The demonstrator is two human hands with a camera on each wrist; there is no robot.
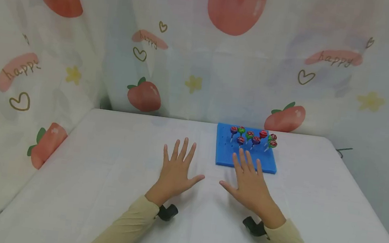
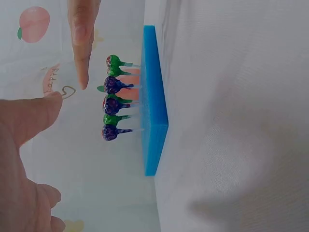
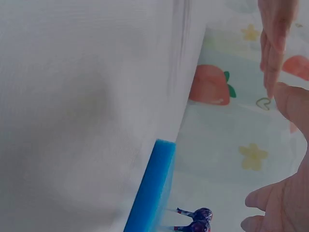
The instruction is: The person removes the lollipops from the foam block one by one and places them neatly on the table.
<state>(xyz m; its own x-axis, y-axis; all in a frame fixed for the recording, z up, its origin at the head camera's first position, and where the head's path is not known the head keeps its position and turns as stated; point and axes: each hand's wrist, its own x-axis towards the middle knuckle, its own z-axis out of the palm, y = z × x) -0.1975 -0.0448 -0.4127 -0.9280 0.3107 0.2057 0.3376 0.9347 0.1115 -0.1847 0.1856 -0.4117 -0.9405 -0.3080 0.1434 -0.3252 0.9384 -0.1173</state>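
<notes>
My left hand [image 1: 175,176] hovers over the white table with its fingers straight and spread, holding nothing. To its right, my right hand [image 1: 252,187] is likewise spread and holds nothing; in the head view its fingertips overlap the near edge of a blue foam board [image 1: 227,154]. Several wrapped lollipops [image 1: 255,140] in red, green and purple stand with their sticks in the board, mostly toward its far half. Seen from the left wrist, the lollipops [image 2: 113,85] rise from the thick blue board [image 2: 153,106]. Small holes dot the board's top.
The white-covered table [image 1: 101,167] carries the board at its far side, right of middle. Behind it hangs a pale curtain [image 1: 172,66] printed with fruit, hearts and stars. Each wrist wears a dark camera mount [image 1: 168,212]. A thin dark cord [image 1: 344,149] shows beyond the right edge.
</notes>
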